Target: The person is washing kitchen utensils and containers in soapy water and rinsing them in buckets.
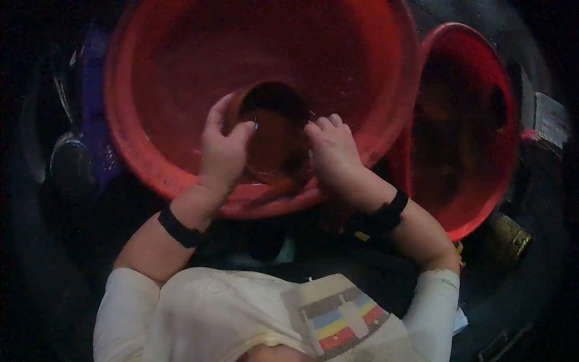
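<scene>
Inside a large red basin [142, 114], near its front rim, a round brown pot [271, 148] is tilted with its dark opening facing up. My left hand [226, 142] grips the pot's left edge, thumb on the inner side and fingers outside. At the pot's right side is my right hand [332, 145], its fingers curled together by the rim; whether they pinch the rim or something small is too dim to tell. Both wrists wear black bands.
A smaller red tub [509, 151] with a dark inside stands at the right. On the left are a purple basket [99, 114] and a metal ladle-like utensil [71, 154]. A yellowish can [511, 236] lies at the lower right, below a pale box [550, 119].
</scene>
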